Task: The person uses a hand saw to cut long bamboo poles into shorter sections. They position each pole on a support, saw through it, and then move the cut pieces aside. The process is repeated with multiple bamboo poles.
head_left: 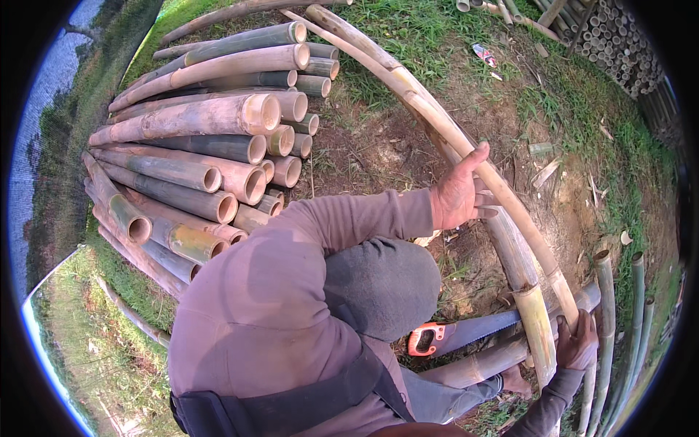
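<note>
A long, slender bamboo pole (520,211) slants from the far middle down to the near right. My left hand (459,191) is at its middle, thumb along the pole and fingers reaching in beneath it. Close to the pole's near end, my right hand (577,341) is closed around it. Just beneath and left of it runs a thicker bamboo pole (510,251), whose near end crosses a bamboo log (477,366) lying by my foot. A handsaw (466,333) with an orange handle lies beside my knee, its blade pointing toward the thicker pole.
Many cut bamboo poles (196,120) are piled at the left, open ends facing me. Several upright-looking green poles (604,320) stand at the right edge. Another bamboo stack (619,44) is at the far right. Chips and a scrap of wrapper (482,54) lie on grass and soil.
</note>
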Available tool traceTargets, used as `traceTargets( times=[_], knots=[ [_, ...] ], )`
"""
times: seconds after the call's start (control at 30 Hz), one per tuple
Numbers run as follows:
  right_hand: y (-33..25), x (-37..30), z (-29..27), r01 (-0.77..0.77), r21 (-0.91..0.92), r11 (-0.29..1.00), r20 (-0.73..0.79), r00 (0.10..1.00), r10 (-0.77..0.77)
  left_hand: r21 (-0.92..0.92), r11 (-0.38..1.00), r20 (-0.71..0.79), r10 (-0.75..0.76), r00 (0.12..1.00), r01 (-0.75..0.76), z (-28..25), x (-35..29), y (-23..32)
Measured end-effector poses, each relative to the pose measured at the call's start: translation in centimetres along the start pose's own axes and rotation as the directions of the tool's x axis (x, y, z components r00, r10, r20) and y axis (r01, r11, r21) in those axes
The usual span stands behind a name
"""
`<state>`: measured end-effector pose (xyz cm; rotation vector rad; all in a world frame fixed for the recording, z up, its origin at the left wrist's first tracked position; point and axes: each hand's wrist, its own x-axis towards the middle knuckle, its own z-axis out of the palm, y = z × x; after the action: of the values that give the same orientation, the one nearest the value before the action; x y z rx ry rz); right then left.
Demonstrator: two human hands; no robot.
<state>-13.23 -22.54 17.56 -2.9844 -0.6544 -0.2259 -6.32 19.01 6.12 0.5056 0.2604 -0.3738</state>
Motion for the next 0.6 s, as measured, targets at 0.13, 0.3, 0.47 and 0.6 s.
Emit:
traceTargets(
  times=[0.13, 0.3, 0.47, 0.6],
  knots=[
    [-2.6, -2.9, 1.7, -0.032, 0.000, 0.999, 0.027, 0.999, 0.032, -0.171, 0.917, -0.409, 0.267, 0.872, -0.361, -7.3, 2.4, 3.4],
    [-0.5, -2.8, 1.5, -0.051, 0.179, 0.983, 0.035, 0.998, 0.045, -0.273, 0.763, -0.381, 0.473, 0.794, -0.586, -4.4, 5.0, 9.7],
    [11.2, -8.8, -0.8, -0.094, 0.008, 0.996, 0.013, 0.996, 0.093, -0.239, 0.889, -0.269, 0.326, 0.906, -0.391, 6.9, 2.1, 4.0],
    [9.8, -10.7, -1.3, -0.134, -0.135, 0.982, 0.017, 0.990, 0.137, -0.133, 0.968, -0.163, 0.190, 0.968, -0.212, 0.6, 3.3, 2.4]
  ],
)
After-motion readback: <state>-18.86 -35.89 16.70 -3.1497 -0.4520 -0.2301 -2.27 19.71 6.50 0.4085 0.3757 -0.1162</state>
